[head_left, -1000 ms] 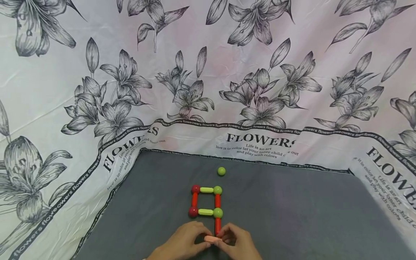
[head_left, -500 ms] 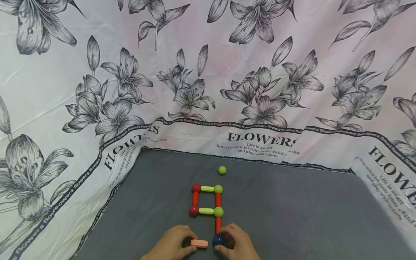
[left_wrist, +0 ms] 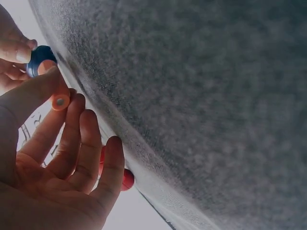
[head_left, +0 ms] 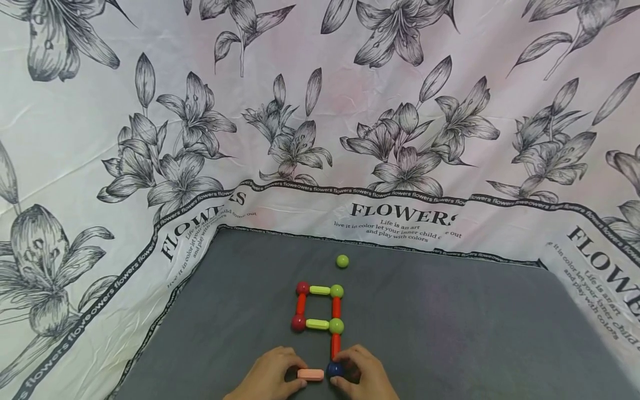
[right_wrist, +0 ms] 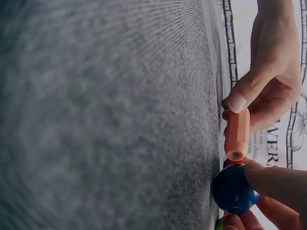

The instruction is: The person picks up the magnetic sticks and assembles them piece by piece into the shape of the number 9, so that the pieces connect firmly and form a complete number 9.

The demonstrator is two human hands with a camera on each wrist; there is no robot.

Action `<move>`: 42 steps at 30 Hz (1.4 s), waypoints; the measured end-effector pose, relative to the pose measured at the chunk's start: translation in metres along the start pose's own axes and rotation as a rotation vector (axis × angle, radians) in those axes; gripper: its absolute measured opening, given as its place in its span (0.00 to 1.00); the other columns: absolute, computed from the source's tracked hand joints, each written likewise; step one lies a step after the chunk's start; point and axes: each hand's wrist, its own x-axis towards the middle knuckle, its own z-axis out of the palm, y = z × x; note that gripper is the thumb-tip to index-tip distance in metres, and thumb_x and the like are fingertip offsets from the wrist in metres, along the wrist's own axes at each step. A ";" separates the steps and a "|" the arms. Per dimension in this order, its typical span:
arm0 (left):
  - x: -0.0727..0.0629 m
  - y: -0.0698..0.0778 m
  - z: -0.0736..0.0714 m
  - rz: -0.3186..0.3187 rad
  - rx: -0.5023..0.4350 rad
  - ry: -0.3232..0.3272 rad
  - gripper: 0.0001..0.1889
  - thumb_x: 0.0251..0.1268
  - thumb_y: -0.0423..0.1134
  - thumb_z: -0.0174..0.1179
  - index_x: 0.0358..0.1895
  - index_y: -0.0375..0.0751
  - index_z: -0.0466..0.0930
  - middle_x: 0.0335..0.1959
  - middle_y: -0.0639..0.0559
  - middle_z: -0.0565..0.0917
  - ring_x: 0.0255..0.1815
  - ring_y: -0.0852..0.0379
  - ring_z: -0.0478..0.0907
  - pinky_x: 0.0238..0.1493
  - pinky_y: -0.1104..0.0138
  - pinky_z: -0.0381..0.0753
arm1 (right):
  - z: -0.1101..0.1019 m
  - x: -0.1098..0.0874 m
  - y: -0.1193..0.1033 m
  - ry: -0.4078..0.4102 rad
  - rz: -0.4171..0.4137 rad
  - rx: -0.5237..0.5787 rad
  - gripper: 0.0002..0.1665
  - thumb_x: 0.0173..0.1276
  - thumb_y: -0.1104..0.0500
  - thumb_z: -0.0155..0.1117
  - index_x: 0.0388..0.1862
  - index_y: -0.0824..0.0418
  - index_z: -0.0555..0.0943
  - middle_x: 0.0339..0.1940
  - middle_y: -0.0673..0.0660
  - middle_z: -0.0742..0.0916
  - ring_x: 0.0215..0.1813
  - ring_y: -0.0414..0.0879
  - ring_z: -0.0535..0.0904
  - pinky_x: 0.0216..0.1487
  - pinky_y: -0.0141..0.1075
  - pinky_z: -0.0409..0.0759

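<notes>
My left hand (head_left: 270,373) pinches one end of a short salmon-orange rod (head_left: 311,375) between thumb and fingers. The rod lies sideways, its free end pointing at a dark blue ball (head_left: 334,369), a narrow gap between them in the head view. That ball is held by the thumb and fingers of my right hand (head_left: 369,373). A red rod (head_left: 336,344) runs from the ball up to a green ball (head_left: 336,326). The right wrist view shows a small round recess in the end of the orange rod (right_wrist: 237,136), close above the blue ball (right_wrist: 234,189).
Beyond the hands lies a square of red rods (head_left: 301,304) and yellow rods (head_left: 320,290), with red balls (head_left: 303,288) and green balls at its corners. A loose green ball (head_left: 342,261) sits farther back. Flower-printed cloth (head_left: 400,222) borders the grey table (head_left: 450,322).
At first both hands were at the orange rod and the blue ball was hidden. The left hand then drew the rod left, and has since brought it slightly right, nearer the ball.
</notes>
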 end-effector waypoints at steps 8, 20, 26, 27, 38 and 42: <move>-0.001 0.000 0.003 0.042 0.016 0.045 0.10 0.59 0.47 0.71 0.43 0.53 0.89 0.30 0.67 0.78 0.29 0.71 0.67 0.33 0.73 0.69 | 0.001 0.000 -0.001 -0.019 0.019 -0.008 0.20 0.59 0.54 0.77 0.50 0.55 0.83 0.43 0.49 0.82 0.39 0.30 0.75 0.34 0.29 0.76; 0.002 0.002 0.002 0.040 0.047 0.027 0.10 0.60 0.47 0.70 0.44 0.55 0.89 0.31 0.68 0.77 0.29 0.72 0.67 0.33 0.73 0.69 | 0.002 0.000 -0.003 -0.037 0.036 -0.011 0.20 0.60 0.52 0.76 0.50 0.56 0.82 0.42 0.49 0.81 0.39 0.31 0.75 0.34 0.29 0.76; 0.001 0.001 0.000 0.036 0.041 0.024 0.10 0.59 0.48 0.71 0.44 0.56 0.88 0.31 0.69 0.77 0.30 0.72 0.69 0.34 0.73 0.71 | 0.003 -0.001 -0.001 -0.033 0.024 -0.020 0.20 0.61 0.52 0.76 0.49 0.55 0.82 0.42 0.48 0.81 0.39 0.30 0.75 0.35 0.28 0.77; 0.001 0.001 -0.002 0.039 0.041 0.020 0.11 0.59 0.48 0.71 0.45 0.56 0.88 0.32 0.69 0.78 0.31 0.73 0.69 0.34 0.73 0.72 | 0.003 -0.001 -0.001 -0.033 0.022 -0.019 0.20 0.61 0.52 0.76 0.49 0.55 0.82 0.42 0.48 0.81 0.39 0.30 0.75 0.35 0.28 0.76; 0.029 0.013 -0.061 0.159 0.083 0.250 0.18 0.66 0.47 0.66 0.56 0.49 0.82 0.42 0.56 0.84 0.43 0.60 0.80 0.43 0.67 0.78 | 0.002 -0.001 0.000 -0.025 0.019 -0.010 0.19 0.61 0.52 0.75 0.49 0.54 0.82 0.43 0.48 0.82 0.40 0.31 0.75 0.35 0.29 0.77; 0.053 0.023 -0.079 0.200 0.087 0.311 0.15 0.68 0.44 0.65 0.56 0.48 0.82 0.43 0.53 0.84 0.44 0.55 0.81 0.45 0.65 0.79 | 0.003 -0.002 0.000 -0.025 0.028 0.004 0.19 0.60 0.52 0.76 0.49 0.54 0.83 0.42 0.48 0.82 0.39 0.30 0.75 0.34 0.29 0.76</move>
